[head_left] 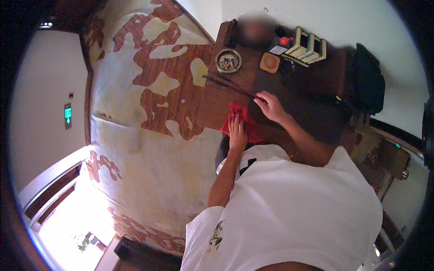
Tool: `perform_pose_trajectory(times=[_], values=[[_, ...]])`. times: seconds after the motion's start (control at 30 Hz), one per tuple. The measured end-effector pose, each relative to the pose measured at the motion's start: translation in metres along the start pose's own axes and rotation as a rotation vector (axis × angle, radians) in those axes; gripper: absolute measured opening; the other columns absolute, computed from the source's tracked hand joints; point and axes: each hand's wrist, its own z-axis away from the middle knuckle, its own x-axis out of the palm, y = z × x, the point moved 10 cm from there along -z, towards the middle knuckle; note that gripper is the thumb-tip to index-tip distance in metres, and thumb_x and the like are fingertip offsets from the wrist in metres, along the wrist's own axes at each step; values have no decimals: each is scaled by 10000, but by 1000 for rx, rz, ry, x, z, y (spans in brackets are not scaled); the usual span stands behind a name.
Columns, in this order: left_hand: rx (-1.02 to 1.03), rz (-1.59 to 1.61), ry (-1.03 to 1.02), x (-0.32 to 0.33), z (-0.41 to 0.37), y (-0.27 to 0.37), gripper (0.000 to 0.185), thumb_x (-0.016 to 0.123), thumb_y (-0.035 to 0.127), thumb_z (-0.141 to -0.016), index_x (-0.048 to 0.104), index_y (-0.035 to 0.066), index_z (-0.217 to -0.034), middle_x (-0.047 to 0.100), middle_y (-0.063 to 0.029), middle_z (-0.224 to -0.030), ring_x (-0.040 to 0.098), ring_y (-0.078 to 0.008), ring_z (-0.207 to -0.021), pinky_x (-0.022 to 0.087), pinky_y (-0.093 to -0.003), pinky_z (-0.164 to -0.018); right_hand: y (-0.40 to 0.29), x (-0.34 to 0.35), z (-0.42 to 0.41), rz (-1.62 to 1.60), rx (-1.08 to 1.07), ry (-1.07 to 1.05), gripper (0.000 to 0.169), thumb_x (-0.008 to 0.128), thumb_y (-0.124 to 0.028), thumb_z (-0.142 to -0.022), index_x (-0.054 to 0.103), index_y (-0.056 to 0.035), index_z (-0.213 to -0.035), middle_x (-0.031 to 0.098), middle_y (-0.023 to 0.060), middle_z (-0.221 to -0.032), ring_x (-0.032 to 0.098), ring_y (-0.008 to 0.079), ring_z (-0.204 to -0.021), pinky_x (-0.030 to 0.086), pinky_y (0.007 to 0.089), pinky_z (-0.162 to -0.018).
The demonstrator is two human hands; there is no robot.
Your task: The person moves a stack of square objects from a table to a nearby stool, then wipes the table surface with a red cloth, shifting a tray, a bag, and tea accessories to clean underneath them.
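My right hand (271,106) holds a pair of long, slender dark sticks (234,87) by one end. They look like chopsticks and reach leftward over the brown wooden table (213,111), their far tips a little apart. My left hand (238,133) lies flat, fingers extended, on a crumpled red cloth (252,130) at the near edge of the tabletop. Beyond the stick tips sits a round metal-rimmed ashtray (228,61) with cigarette butts in it. A square orange-brown dish or coaster (270,62) is to its right.
Slatted wooden holders (307,47) stand against the wall, beside a small red ball-like object (284,41). A dark chair back or bag (369,81) is at the right. The patchy, worn floor (162,159) spreads left towards a wall with a lit green exit sign (68,116).
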Motion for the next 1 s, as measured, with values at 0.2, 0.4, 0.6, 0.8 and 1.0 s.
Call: perform_pose_trajectory(times=[0.2,0.4,0.6,0.8,1.0], values=[[124,-14,-126,1,-35,8,568,580,89,-761,405,-17,-1291,253,-167,-1473,233,-386,-1357,182,-517,-1123,27,5,99,-99,458,142,244,607,-165,-898,612,16,-1062,664,65,-864,586,109,-730,482,255,-661],[317,5,-128,9,-92,18,537,580,115,-777,432,-9,-1279,306,-172,-1441,244,-392,-1352,188,-510,-1122,25,-12,136,-352,790,260,261,610,-164,-904,600,-7,-1112,657,49,-828,523,67,-599,432,218,-515],[310,-157,-118,-17,-121,51,471,611,182,-798,495,30,-1229,318,-163,-1437,276,-386,-1334,195,-525,-1100,-2,-47,150,-632,906,547,243,605,-169,-910,594,-17,-1099,630,31,-816,470,59,-521,374,198,-448],[-22,701,-323,-52,-109,119,397,639,293,-842,609,-14,-1091,617,-162,-1092,583,-282,-1025,423,-401,-894,17,-46,153,-892,872,781,206,587,-191,-924,605,-37,-1060,604,19,-821,467,69,-506,353,204,-427],[-118,840,-248,-56,-121,130,372,647,277,-867,632,-52,-1040,682,-151,-905,642,-195,-809,498,-296,-732,27,-23,124,-855,803,780,266,603,-151,-911,598,-22,-1144,634,6,-833,550,80,-629,453,229,-539]])
